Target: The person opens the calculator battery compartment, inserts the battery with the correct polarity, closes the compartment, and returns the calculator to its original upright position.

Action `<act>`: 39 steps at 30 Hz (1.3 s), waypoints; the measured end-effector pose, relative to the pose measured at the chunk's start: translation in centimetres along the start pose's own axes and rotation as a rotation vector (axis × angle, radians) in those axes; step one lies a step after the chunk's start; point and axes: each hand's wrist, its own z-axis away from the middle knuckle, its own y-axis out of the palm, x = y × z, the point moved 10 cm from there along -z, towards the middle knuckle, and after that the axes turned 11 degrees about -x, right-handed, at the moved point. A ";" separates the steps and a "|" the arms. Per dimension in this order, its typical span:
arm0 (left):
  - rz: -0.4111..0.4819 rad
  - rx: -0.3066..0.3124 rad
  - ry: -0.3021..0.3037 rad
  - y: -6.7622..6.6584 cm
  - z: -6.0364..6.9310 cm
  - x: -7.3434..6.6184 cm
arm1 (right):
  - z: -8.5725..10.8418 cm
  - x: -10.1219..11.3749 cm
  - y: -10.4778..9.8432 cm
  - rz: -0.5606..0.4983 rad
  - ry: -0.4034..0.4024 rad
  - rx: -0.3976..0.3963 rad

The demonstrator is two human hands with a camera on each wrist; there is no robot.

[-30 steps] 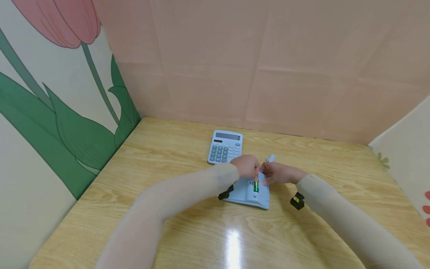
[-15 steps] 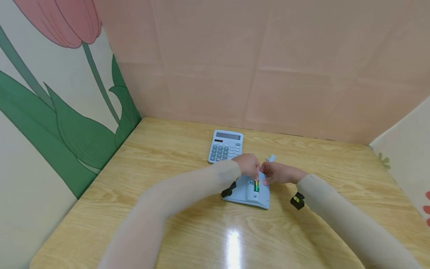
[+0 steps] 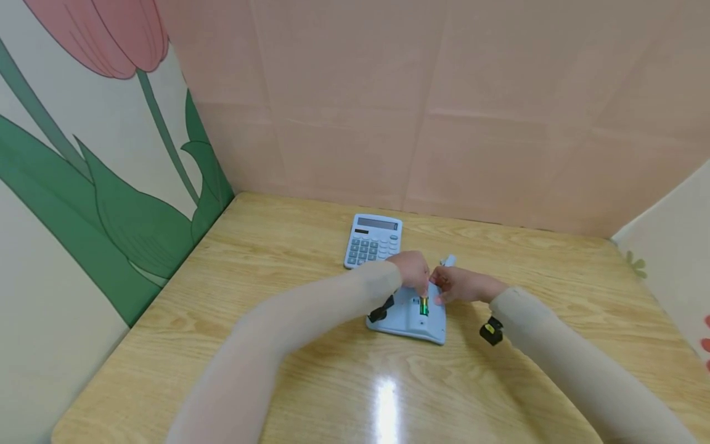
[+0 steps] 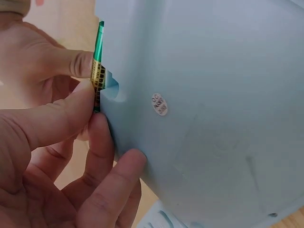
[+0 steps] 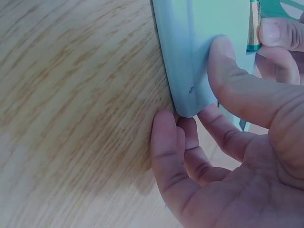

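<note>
A light blue calculator (image 3: 402,322) lies face down on the table, its battery slot exposed. In the slot sits a green and gold battery (image 3: 424,306). My left hand (image 3: 412,271) pinches the battery's far end between thumb and curled index finger; in the left wrist view its other fingertips (image 4: 133,161) touch the calculator's back. At the right edge my right hand (image 3: 463,285) grips the calculator, thumb (image 5: 225,61) on the back and fingers curled at the edge. The inner end of the slot is hidden by my left hand.
A second light blue calculator (image 3: 373,242) lies face up just behind, partly covered by the left hand. A small light blue piece (image 3: 448,261), its kind unclear, lies beyond the right hand. The wooden table (image 3: 310,382) meets a pink wall covering (image 3: 344,123) at the back.
My left hand and forearm have shifted slightly right and away. The right hand keeps its hold on the calculator, and the battery stays in the slot.
</note>
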 end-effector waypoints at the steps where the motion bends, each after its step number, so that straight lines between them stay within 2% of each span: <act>1: -0.003 0.000 0.002 0.0 0.0 -0.1 | 0.0 0.1 0.0 0.001 -0.007 0.002; 8: 0.026 0.005 -0.005 -0.1 -0.1 0.1 | 0.1 0.3 0.0 0.000 -0.024 0.007; 14: 0.024 0.009 0.023 -0.4 0.4 -0.1 | 0.0 0.3 -0.1 0.017 -0.016 0.007; 19: 0.014 -0.050 0.038 -0.6 0.7 -0.3 | 0.0 0.2 -0.3 0.027 0.009 0.006; 24: -0.015 -0.095 0.068 -0.1 0.1 -0.2 | 0.0 0.1 0.0 0.004 0.007 0.016; 28: 0.015 -0.088 0.071 0.4 -0.4 0.2 | -0.1 0.2 0.1 0.015 -0.001 0.013; 33: 0.067 -0.081 0.083 0.1 -0.2 0.2 | -0.2 0.3 -0.1 0.038 -0.006 -0.001; 39: 0.039 -0.031 0.103 0.4 -0.2 -0.2 | -0.2 0.1 0.1 0.026 -0.001 -0.009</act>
